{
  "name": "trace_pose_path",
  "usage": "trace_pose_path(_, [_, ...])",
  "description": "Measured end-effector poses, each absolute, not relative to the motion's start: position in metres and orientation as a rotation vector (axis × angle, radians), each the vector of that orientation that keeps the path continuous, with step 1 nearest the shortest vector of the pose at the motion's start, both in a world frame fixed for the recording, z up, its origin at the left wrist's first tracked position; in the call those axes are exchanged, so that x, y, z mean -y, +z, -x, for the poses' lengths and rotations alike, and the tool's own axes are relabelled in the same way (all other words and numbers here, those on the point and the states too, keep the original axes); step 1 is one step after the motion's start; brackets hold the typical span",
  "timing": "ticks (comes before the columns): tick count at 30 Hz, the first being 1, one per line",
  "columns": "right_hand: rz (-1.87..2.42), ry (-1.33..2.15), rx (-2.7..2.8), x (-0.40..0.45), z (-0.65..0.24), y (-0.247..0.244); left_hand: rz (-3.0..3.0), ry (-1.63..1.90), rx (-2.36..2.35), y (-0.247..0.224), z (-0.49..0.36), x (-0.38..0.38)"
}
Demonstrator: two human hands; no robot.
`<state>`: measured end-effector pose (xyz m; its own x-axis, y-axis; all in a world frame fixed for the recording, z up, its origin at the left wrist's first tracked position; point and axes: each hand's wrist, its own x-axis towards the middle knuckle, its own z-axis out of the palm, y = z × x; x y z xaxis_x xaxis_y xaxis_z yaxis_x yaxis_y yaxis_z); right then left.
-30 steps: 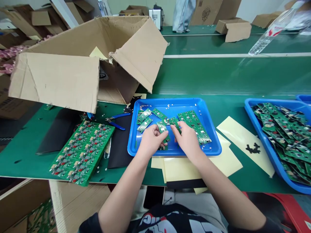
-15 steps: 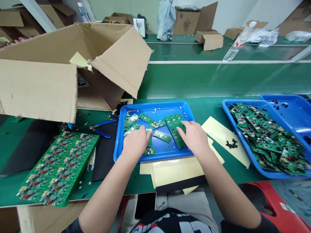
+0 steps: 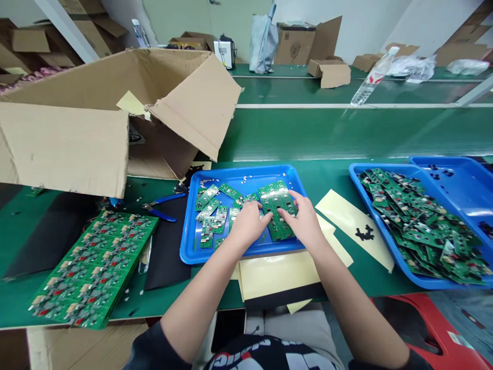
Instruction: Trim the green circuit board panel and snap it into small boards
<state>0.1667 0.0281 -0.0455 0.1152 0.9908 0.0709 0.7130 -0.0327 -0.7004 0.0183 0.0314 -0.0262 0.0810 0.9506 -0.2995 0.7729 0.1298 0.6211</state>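
A blue tray point(image 3: 188, 231) lies in front of me on the green bench, with several small green circuit boards point(image 3: 210, 203) loose in its left half. A larger green board panel point(image 3: 278, 205) rests in the tray's right half. My left hand point(image 3: 248, 226) grips the panel's left edge and my right hand point(image 3: 306, 221) grips its right edge, both over the tray.
A stack of large green board panels point(image 3: 92, 262) lies left of the tray, with blue-handled pliers point(image 3: 164, 205) and black sheets point(image 3: 165, 246) between. An open cardboard box point(image 3: 115, 113) stands behind. Right, a blue tray point(image 3: 423, 226) heaped with boards; yellow sheets point(image 3: 277, 272) lie under and around.
My left hand let go of the small boards and moved right onto the big panel; my right hand stays on the panel's right edge. The camera view shifted slightly.
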Motion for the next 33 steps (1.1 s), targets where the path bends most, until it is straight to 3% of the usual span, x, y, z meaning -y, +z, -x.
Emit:
trace_pose_path(6, [1.368,1.092,1.232,-0.027,-0.161,-0.047,-1.199,0.684,-1.410,-0.030,-0.010,-0.025])
trace_pose_path(14, [1.387,1.251,1.235,-0.024,-0.145,-0.036,-1.524,0.753,-1.377,-0.027,-0.005,-0.008])
trace_pose_path(20, [1.548,0.993,1.405,-0.023,-0.142,-0.038,-1.524,0.798,-1.406,-0.033,-0.005,-0.005])
trace_pose_path(24, [1.523,1.048,1.476,-0.023,-0.143,-0.038,-1.481,0.867,-1.364,-0.032,-0.004,-0.005])
trace_pose_path(33, [1.830,0.812,1.578,-0.025,-0.130,-0.038,-1.577,0.743,-1.685,-0.026,-0.011,-0.005])
